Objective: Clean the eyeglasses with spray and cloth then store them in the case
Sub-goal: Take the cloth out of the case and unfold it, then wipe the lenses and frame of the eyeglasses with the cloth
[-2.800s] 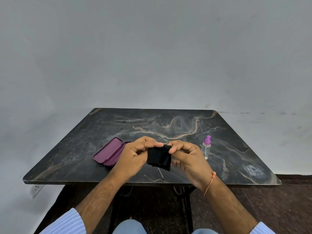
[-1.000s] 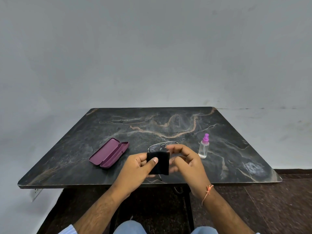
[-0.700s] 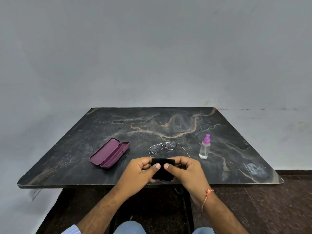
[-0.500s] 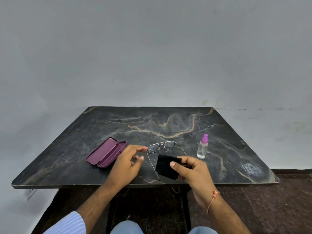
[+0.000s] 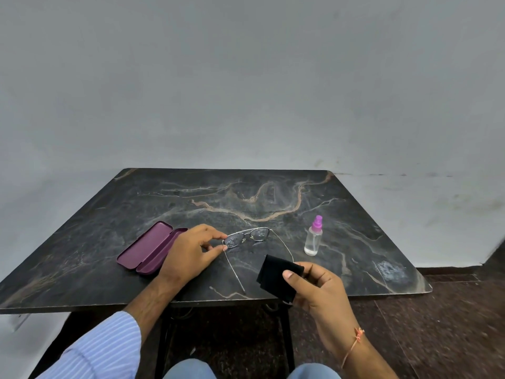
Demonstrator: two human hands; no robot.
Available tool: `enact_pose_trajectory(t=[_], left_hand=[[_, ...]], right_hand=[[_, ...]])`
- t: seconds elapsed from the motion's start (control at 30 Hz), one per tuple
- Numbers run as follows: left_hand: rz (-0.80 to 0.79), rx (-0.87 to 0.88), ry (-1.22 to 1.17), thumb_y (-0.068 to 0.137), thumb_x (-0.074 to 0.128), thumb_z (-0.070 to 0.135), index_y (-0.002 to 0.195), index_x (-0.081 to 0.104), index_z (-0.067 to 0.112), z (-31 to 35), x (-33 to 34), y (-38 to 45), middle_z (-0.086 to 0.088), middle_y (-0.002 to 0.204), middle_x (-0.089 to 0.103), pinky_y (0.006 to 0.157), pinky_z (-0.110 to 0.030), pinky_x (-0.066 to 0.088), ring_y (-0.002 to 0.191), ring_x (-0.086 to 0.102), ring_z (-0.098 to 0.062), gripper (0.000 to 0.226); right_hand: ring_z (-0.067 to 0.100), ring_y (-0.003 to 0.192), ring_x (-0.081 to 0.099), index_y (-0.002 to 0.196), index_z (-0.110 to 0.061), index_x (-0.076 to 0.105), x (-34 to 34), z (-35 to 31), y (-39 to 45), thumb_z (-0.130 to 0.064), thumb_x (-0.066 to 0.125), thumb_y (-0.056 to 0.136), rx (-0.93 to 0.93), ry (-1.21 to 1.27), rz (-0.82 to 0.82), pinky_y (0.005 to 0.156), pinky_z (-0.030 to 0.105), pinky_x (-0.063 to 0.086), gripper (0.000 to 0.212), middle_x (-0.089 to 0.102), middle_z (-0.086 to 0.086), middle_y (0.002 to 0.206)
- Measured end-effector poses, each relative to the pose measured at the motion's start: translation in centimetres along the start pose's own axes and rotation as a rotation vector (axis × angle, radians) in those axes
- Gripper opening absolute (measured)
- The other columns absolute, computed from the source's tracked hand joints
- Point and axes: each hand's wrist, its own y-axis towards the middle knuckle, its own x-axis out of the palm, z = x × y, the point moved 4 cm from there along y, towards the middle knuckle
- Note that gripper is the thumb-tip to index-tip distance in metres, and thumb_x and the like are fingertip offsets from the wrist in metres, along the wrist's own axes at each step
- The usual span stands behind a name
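Marble table (image 5: 382, 242), case (image 5: 149, 247) partly behind left hand (image 5: 188, 255)

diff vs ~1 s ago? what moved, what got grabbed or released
The left hand let go of the black cloth and reached forward to the eyeglasses, fingertips at the frame's left corner. The right hand now holds the cloth alone. Eyeglasses on the table, open case and spray bottle unchanged.

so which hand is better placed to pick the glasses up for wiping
Left. The left hand already has thumb and forefinger at the left-lens corner of the eyeglasses, which lie on the table. The right hand is nearer the table's front edge and grips the black cloth.
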Motion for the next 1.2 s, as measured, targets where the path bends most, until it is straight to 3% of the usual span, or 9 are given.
enact_pose_trajectory(t=[0.27, 0.47, 0.57, 0.63, 0.8, 0.9, 0.97, 1.03, 1.2], left_hand=[[0.053, 0.166, 0.068, 0.097, 0.082, 0.032, 0.105, 0.08, 0.032, 1.2, -0.1, -0.1, 0.025, 0.107, 0.073, 0.073, -0.027, 0.063, 0.091, 0.073, -0.002, 0.008], [0.071, 0.202, 0.082, 0.104, 0.075, 0.029, 0.108, 0.071, 0.03, 1.7, 0.0, -0.2, 0.022, 0.111, 0.068, 0.069, -0.027, 0.061, 0.091, 0.071, -0.006, 0.007], [0.095, 0.162, 0.048, 0.106, 0.072, 0.032, 0.109, 0.067, 0.032, 1.5, -0.1, -0.4, 0.023, 0.11, 0.066, 0.069, -0.025, 0.06, 0.092, 0.07, -0.005, 0.005], [0.126, 0.136, -0.004, 0.107, 0.069, 0.037, 0.108, 0.067, 0.032, 1.4, -0.3, -0.5, 0.022, 0.108, 0.066, 0.068, -0.022, 0.059, 0.091, 0.072, -0.006, 0.005], [0.342, -0.168, -0.375, 0.104, 0.075, 0.023, 0.106, 0.071, 0.031, 0.4, -1.2, -0.9, 0.005, 0.096, 0.079, 0.057, -0.034, 0.067, 0.079, 0.082, -0.011, 0.01], [0.374, -0.2, -0.486, 0.101, 0.074, 0.03, 0.109, 0.072, 0.023, 0.5, -1.3, -1.5, 0.0, 0.088, 0.081, 0.057, -0.033, 0.067, 0.079, 0.083, -0.015, 0.011], [0.363, -0.179, -0.519, 0.1, 0.074, 0.03, 0.107, 0.073, 0.023, 0.9, -1.1, -1.7, 0.001, 0.097, 0.081, 0.056, -0.032, 0.067, 0.078, 0.083, -0.017, 0.01], [0.336, -0.158, -0.53, 0.1, 0.074, 0.029, 0.105, 0.073, 0.028, 1.1, -0.8, -1.8, 0.003, 0.105, 0.08, 0.056, -0.033, 0.067, 0.077, 0.083, -0.018, 0.006], [0.292, -0.179, -0.537, 0.098, 0.075, 0.033, 0.105, 0.073, 0.036, 0.7, -0.6, -1.8, 0.001, 0.099, 0.082, 0.058, -0.034, 0.067, 0.079, 0.084, -0.02, 0.008]], right_hand=[[0.04, 0.096, 0.079, 0.097, -0.011, 0.082, 0.6, 1.5, -0.5, -0.026, 0.089, 0.075, 0.049, 0.016, -0.004, 0.08, 0.051, 0.066, 0.028, 0.079, 0.024, 0.103], [0.035, 0.096, 0.08, 0.097, -0.014, 0.083, 1.0, 1.8, -0.8, -0.027, 0.09, 0.075, 0.078, 0.024, 0.019, 0.077, 0.046, 0.066, 0.027, 0.08, 0.019, 0.102], [0.032, 0.09, 0.079, 0.094, -0.013, 0.082, 0.8, 2.0, -0.3, -0.012, 0.084, 0.089, 0.077, 0.039, 0.055, 0.075, 0.048, 0.067, 0.005, 0.079, 0.018, 0.097], [0.028, 0.082, 0.079, 0.095, -0.011, 0.08, 0.9, 2.1, 0.1, -0.009, 0.079, 0.094, 0.099, 0.032, 0.053, 0.07, 0.044, 0.067, 0.002, 0.077, 0.015, 0.088], [0.04, 0.084, 0.081, 0.115, -0.005, 0.064, 2.5, 1.5, 2.2, -0.012, 0.069, 0.103, 0.156, -0.027, 0.014, 0.063, 0.037, 0.067, 0.015, 0.081, 0.018, 0.096], [0.038, 0.077, 0.081, 0.116, -0.007, 0.063, 3.9, 1.2, 4.5, -0.01, 0.066, 0.105, 0.136, -0.037, 0.041, 0.058, 0.034, 0.066, 0.012, 0.082, 0.016, 0.092], [0.037, 0.076, 0.081, 0.117, -0.006, 0.066, 4.7, 1.1, 6.1, -0.011, 0.063, 0.106, 0.165, -0.005, 0.048, 0.058, 0.033, 0.066, 0.012, 0.082, 0.017, 0.092], [0.036, 0.083, 0.081, 0.12, -0.004, 0.068, 5.4, 1.0, 7.5, -0.018, 0.061, 0.108, 0.218, 0.08, 0.016, 0.065, 0.034, 0.068, 0.019, 0.082, 0.02, 0.099], [0.038, 0.109, 0.078, 0.126, -0.004, 0.071, 5.9, 1.0, 9.2, -0.036, 0.061, 0.106, 0.202, 0.305, -0.125, 0.08, 0.038, 0.067, 0.039, 0.078, 0.023, 0.12]])
